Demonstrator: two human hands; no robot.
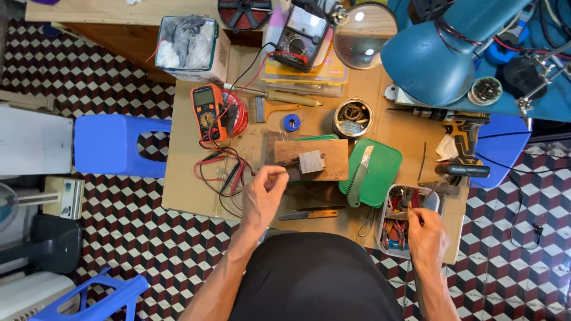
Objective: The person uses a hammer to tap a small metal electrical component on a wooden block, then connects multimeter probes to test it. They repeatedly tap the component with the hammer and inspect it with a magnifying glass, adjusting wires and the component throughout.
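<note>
My left hand (262, 199) reaches over the cardboard-covered table (184, 184), fingers pinched on a small dark part at the left end of a wooden block (333, 159). A small grey metal piece (311, 161) lies on that block. My right hand (426, 236) is in a clear plastic tub (380, 238) of pliers and hand tools at the table's right front, fingers closed on a thin tool. A knife with a wooden handle (309, 214) lies between my hands.
Green tray (383, 172) with a saw blade, orange multimeter (207, 111) with red and black leads, analogue meter (303, 37), magnifier (364, 27), blue lamp (437, 56), round tin (352, 117), soldering iron (291, 98), cordless drill (464, 139). Blue stools (113, 144) flank the table.
</note>
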